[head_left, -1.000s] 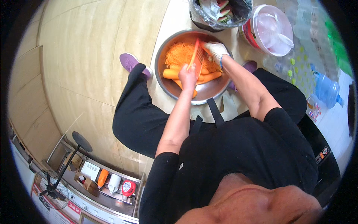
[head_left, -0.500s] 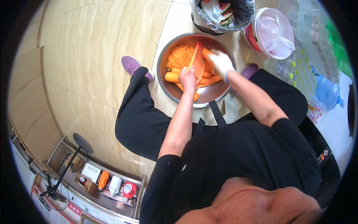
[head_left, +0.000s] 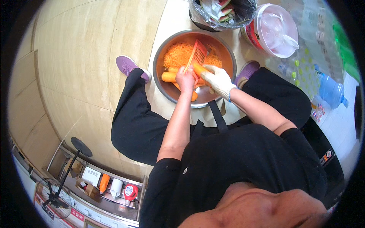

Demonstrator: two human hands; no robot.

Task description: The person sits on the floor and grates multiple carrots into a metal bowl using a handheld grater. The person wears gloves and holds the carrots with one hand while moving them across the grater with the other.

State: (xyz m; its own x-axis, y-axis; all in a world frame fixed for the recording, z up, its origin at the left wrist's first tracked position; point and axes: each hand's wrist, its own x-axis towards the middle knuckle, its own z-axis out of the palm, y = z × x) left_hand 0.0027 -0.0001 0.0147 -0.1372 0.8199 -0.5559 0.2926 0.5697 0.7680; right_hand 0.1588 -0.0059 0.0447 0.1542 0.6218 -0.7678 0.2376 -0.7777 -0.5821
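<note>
Where the black trousers (head_left: 133,133) spread to either side, the bare left hand (head_left: 185,79) has its fingers wrapped tightly round the lower end of an orange-red grater (head_left: 201,53), whose perforated plate slants up toward twelve o'clock. Just beside it, the right hand (head_left: 219,80), in a white glove with a blue edge at the wrist, grasps a thick carrot (head_left: 199,70) between thumb and fingers; its forward end points to ten o'clock, at the grater, though I cannot tell whether the two touch. Both hands are over a wide metal bowl (head_left: 207,95), with a black strap (head_left: 217,116) crossing its rim at six o'clock. Inside, shredded carrot (head_left: 178,54) is heaped from ten o'clock round behind the grater to two, while whole carrots (head_left: 169,77) lie at eight o'clock and toward six. Counting from the bowl's centre, one purple shoe (head_left: 126,64) is planted at nine o'clock and another at three. Beyond the rim at one o'clock stands a bag-lined bin (head_left: 246,17) containing melon rinds (head_left: 225,11); at two, a bucket (head_left: 249,34) holds a clear plastic bag (head_left: 274,28). Farther off, a large blue bottle (head_left: 330,91) lies just past three o'clock, a metal shelf unit (head_left: 131,207) stands at seven, and a black fan (head_left: 57,197) is between seven and eight.
</note>
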